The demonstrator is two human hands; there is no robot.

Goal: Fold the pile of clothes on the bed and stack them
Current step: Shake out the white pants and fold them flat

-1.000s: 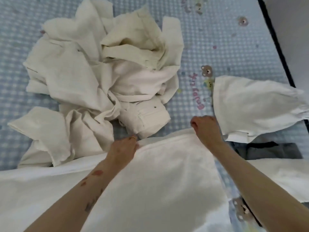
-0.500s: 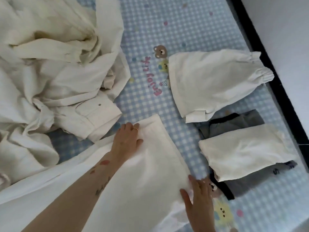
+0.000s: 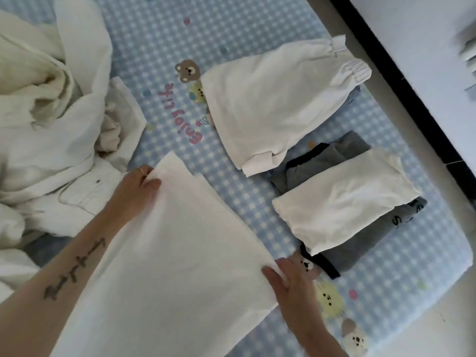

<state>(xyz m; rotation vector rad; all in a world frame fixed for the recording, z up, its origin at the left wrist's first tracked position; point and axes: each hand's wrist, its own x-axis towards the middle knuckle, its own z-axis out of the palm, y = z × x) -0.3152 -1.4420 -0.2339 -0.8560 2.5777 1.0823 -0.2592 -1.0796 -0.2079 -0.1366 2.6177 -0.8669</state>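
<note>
1. The left hand (image 3: 137,185) lies at the far corner of a white garment (image 3: 180,266) spread flat on the bed (image 3: 159,47). Its thumb sits on top of the cloth while the fingers, one with a ring, curl round the corner's edge, so the hand pinches the fabric there.
2. The right hand (image 3: 292,283) rests at the garment's right edge, near its closer corner. The fingers are straight and held close together, flat against the sheet beside the cloth, with the thumb touching the edge of the garment. It grips nothing that can be seen.
3. The white garment runs in a long, smooth panel from the left hand's corner down toward the bottom of the view, and a second layer's corner shows just beside the top corner.
4. The pile of unfolded clothes (image 3: 51,119), cream and white, lies heaped on the left of the bed, touching the left hand's wrist side.
5. To the right, well apart from the pile, a folded white piece with gathered cuffs (image 3: 278,106) lies on the blue checked sheet.
6. Nearer, another folded white piece (image 3: 345,199) rests on top of a folded grey garment (image 3: 360,240) with dark trim, forming a small stack near the bed's right edge.
</note>
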